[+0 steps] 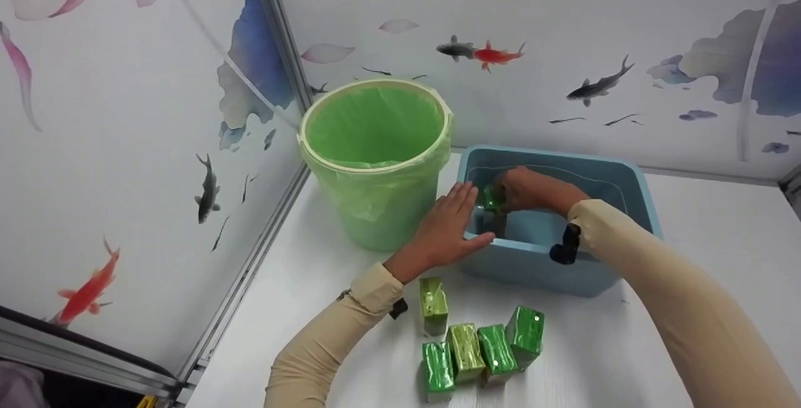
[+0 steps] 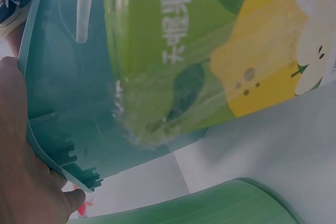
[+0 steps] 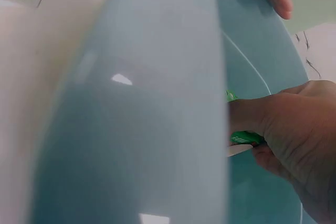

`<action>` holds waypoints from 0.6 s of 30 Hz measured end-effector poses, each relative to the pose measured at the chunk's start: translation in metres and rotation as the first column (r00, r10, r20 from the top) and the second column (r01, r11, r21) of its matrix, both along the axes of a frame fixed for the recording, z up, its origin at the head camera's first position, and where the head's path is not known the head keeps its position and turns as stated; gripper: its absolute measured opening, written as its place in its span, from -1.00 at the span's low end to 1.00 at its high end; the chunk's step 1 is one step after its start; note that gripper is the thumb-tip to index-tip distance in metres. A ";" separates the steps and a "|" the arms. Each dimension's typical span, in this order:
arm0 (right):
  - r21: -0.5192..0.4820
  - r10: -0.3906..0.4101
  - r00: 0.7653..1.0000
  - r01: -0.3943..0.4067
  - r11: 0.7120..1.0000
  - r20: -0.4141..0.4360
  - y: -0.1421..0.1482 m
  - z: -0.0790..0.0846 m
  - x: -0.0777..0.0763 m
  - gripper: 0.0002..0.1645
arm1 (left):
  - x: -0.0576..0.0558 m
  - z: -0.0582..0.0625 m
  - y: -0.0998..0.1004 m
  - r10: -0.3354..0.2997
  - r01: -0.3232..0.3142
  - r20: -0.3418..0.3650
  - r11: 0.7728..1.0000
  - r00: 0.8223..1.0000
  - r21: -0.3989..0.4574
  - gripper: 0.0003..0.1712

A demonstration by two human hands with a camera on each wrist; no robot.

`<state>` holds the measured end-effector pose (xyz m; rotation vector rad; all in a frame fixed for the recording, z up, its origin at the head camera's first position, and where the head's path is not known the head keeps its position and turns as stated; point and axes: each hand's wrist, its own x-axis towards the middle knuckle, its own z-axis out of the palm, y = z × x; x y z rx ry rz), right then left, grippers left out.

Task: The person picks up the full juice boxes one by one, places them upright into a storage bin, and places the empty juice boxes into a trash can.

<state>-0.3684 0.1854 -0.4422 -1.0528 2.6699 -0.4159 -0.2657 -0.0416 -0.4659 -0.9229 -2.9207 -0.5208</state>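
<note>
R hand (image 1: 532, 189) is pinching shiny boxy green pack (image 1: 491, 198) in blue plastic tub (image 1: 532, 270), prob. placing; L hand (image 1: 441, 226) is resting spread; next: release, prob.

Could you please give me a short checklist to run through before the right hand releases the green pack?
1. Right hand has a hold on the green pack: ok, fingers pinch it.
2. Pack is within the blue bin: ok, below its rim.
3. Pack's base rests on the bin floor: cannot tell, view too obstructed.
4. Left hand touches the bin: ok, at its rim.
5. All packs are in the bin: not ok, five packs stand outside on the table.
</note>
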 end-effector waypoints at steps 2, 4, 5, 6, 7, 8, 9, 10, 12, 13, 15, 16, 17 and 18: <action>0.031 -0.013 1.000 0.013 0.999 0.009 0.001 0.002 0.001 -0.77 | 0.000 0.000 0.000 0.003 -0.003 -0.005 1.000 1.000 -0.001 0.08; 0.058 -0.019 1.000 0.018 0.998 0.010 0.000 0.004 0.002 -0.78 | 0.000 0.000 -0.001 0.009 -0.009 -0.012 1.000 1.000 -0.003 0.07; 0.066 -0.020 1.000 0.019 0.998 0.013 0.000 0.004 0.002 -0.79 | 0.000 0.000 -0.001 0.011 -0.012 -0.015 1.000 1.000 -0.002 0.07; 0.075 -0.019 1.000 0.018 0.997 0.013 0.000 0.005 0.003 -0.80 | 0.000 -0.001 -0.001 0.012 -0.012 -0.018 1.000 1.000 -0.003 0.06; 0.081 -0.015 1.000 0.014 0.997 0.015 0.000 0.005 0.003 -0.82 | 0.000 -0.001 -0.001 0.012 -0.012 -0.019 1.000 1.000 -0.006 0.06; 0.088 -0.015 1.000 0.013 0.996 0.015 0.000 0.006 0.003 -0.82 | 0.000 -0.001 0.000 0.011 -0.011 -0.020 1.000 1.000 -0.006 0.06; 0.094 -0.013 1.000 0.012 0.995 0.016 0.000 0.006 0.004 -0.83 | 0.000 -0.002 0.000 0.009 -0.009 -0.017 1.000 1.000 -0.006 0.07; 0.102 -0.012 1.000 0.010 0.995 0.018 0.001 0.007 0.004 -0.84 | 0.000 -0.002 0.001 0.006 -0.006 -0.016 1.000 1.000 -0.006 0.07; 0.111 -0.016 1.000 0.014 0.994 0.021 0.002 0.008 0.005 -0.85 | 0.000 -0.002 0.002 0.001 -0.001 -0.014 1.000 1.000 -0.009 0.07; 0.107 -0.020 1.000 0.017 0.994 0.023 0.003 0.010 0.005 -0.84 | 0.000 -0.002 0.002 -0.001 0.001 -0.014 1.000 1.000 -0.009 0.07; 0.091 -0.033 0.999 0.031 0.995 0.024 0.003 0.013 0.006 -0.81 | -0.001 -0.001 0.003 -0.002 0.001 -0.017 1.000 1.000 -0.014 0.08; 0.080 -0.041 0.999 0.039 0.996 0.026 0.004 0.013 0.007 -0.80 | 0.000 -0.001 0.003 0.000 0.000 -0.018 1.000 1.000 -0.016 0.08; 0.067 -0.049 0.998 0.048 0.997 0.026 0.004 0.014 0.007 -0.78 | 0.000 -0.002 0.003 0.001 -0.001 -0.018 1.000 1.000 -0.016 0.08; 0.054 -0.053 0.998 0.052 0.997 0.025 0.004 0.014 0.008 -0.77 | 0.000 -0.002 0.003 0.002 -0.003 -0.015 1.000 1.000 -0.017 0.07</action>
